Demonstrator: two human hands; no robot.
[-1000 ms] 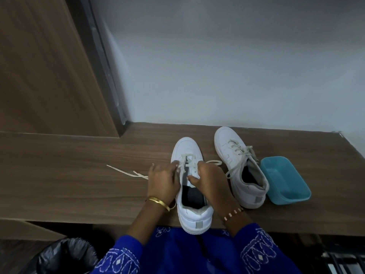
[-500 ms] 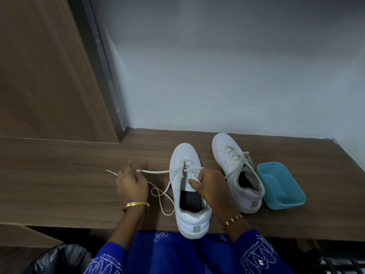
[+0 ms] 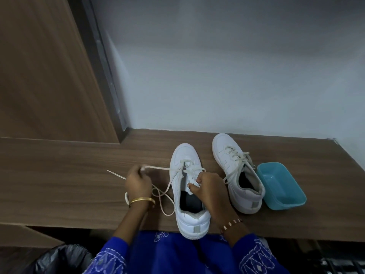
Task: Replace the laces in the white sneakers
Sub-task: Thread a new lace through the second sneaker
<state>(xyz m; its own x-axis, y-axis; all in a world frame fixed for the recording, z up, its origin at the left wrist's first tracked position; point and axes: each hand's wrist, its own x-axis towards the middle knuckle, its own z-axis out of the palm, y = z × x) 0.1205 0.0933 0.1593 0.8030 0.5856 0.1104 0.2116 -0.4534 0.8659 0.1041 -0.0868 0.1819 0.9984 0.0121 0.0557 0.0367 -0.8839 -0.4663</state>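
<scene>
A white sneaker (image 3: 182,157) stands toe-away at the front edge of the wooden counter (image 3: 69,175). Its cream lace (image 3: 158,168) runs taut from the eyelets out to the left, where my left hand (image 3: 137,182) pinches it. More of the lace loops loosely on the counter between that hand and the shoe. My right hand (image 3: 211,189) grips the tongue and upper edge of this sneaker. A second white sneaker (image 3: 227,147), laced, stands just to the right.
A light blue plastic tub (image 3: 290,202) sits right of the second sneaker. A wooden cabinet panel (image 3: 43,76) rises at the left and a grey wall runs behind. A black-lined bin (image 3: 59,260) is below the counter at the left.
My left hand has left the shoe's eyelets and drawn the lace out to the left until it runs taut. My right hand has stayed on the sneaker.
</scene>
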